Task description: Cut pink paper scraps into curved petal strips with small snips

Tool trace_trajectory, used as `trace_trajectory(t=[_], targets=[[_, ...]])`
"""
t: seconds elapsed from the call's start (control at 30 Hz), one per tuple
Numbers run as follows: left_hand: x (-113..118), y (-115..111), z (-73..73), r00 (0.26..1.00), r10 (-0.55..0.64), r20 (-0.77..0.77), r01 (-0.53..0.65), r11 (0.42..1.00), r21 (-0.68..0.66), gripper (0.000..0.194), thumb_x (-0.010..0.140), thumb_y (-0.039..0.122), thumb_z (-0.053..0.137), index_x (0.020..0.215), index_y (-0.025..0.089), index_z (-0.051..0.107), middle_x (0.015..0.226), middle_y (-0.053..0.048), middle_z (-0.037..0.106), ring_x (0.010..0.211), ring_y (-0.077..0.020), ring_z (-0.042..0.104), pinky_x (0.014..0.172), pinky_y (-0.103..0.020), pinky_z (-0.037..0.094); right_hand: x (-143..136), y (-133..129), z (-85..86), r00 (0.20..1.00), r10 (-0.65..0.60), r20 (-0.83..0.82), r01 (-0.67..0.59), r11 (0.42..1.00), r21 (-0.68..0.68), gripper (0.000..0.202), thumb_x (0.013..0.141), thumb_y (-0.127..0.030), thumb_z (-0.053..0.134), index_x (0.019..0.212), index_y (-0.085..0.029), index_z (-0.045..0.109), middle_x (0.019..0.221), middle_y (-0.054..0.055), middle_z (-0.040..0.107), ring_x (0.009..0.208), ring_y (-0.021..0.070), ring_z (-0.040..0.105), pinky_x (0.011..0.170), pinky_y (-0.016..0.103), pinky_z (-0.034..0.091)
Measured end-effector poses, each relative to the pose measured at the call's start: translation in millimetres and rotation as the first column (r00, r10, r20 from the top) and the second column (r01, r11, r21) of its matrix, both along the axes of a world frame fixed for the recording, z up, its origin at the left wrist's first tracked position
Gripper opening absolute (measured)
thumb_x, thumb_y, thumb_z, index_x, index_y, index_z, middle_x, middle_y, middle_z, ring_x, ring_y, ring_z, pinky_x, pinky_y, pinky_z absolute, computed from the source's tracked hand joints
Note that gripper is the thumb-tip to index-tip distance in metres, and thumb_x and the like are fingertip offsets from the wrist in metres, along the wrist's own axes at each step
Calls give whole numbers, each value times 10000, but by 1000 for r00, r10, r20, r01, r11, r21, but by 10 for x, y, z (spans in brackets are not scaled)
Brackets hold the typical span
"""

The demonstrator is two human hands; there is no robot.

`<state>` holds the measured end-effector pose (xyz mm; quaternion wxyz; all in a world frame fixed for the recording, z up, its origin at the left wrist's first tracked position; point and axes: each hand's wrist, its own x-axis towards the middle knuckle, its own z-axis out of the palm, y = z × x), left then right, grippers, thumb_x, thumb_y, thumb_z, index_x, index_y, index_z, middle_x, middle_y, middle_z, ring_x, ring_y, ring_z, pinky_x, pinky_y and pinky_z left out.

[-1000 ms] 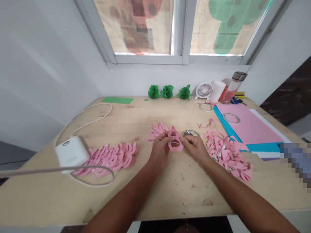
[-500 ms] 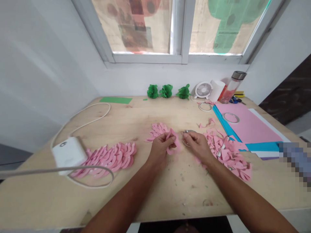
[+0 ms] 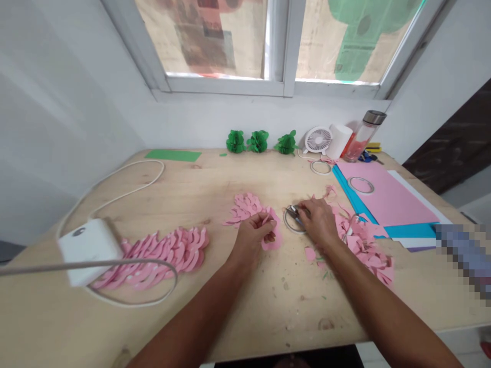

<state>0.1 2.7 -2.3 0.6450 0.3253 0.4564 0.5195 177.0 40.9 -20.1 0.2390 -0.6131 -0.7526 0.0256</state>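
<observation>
Between the thumb and fingers of my left hand (image 3: 258, 231) is a pink paper cutout (image 3: 273, 242) with a rounded edge. My right hand (image 3: 316, 220) has its fingers closed on a small dark and silver metal tool (image 3: 293, 210), whose kind I cannot make out. That tool lies over a thin ring of tape (image 3: 287, 225) on the table. Just beyond my left hand sits a small pile of pink paper petals (image 3: 245, 204). Pink paper scraps (image 3: 364, 245) are heaped beside my right wrist.
Overlapping pink paper strips (image 3: 164, 258) lie at left by a white power bank (image 3: 90, 250) with a looping cable. Green paper balls (image 3: 258, 141), a small fan (image 3: 318, 139) and a bottle (image 3: 364, 137) stand along the wall. Coloured sheets (image 3: 391, 199) lie at right, with a tape ring on top.
My right hand has shifted slightly and turned palm down, uncovering more of the tape ring and metal tool. My left hand still holds the pink cutout. The view has moved a little.
</observation>
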Motion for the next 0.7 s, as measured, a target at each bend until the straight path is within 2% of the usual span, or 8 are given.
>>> trace_trajectory(t=[0.23, 0.4, 0.5, 0.7], targets=[[-11, 10, -10, 999, -21, -26, 22, 1000, 14, 212, 560, 266, 698, 629, 135, 547, 496, 42, 475, 402, -50, 437, 396, -165, 323, -50, 22, -6, 994, 15, 105, -14, 1000, -8, 203, 826, -223, 462, 908, -184, 644, 869, 88, 626, 877, 222, 477, 798, 327, 304], [11, -6, -39, 989, -21, -149, 32, 997, 73, 157, 581, 241, 670, 629, 138, 562, 496, 45, 456, 416, -59, 437, 408, -170, 341, -59, 13, 13, 996, 40, 74, -38, 999, -33, 197, 828, -226, 465, 900, -197, 647, 863, 77, 633, 884, 214, 489, 798, 318, 305], [38, -34, -43, 967, -58, -247, 95, 985, 141, 122, 614, 245, 631, 601, 143, 565, 497, 43, 435, 427, -65, 434, 413, -173, 345, -67, 0, 52, 998, 38, 40, -36, 998, -54, 190, 816, -208, 477, 882, -209, 655, 830, 61, 642, 865, 201, 506, 763, 300, 313], [59, -51, -52, 957, -95, -275, 144, 976, 164, 134, 621, 265, 615, 584, 150, 556, 490, 44, 416, 426, -71, 424, 408, -174, 337, -92, -8, 182, 999, 3, 53, 3, 993, -118, 170, 778, -205, 517, 866, -230, 659, 810, 30, 665, 800, 189, 531, 667, 277, 306]])
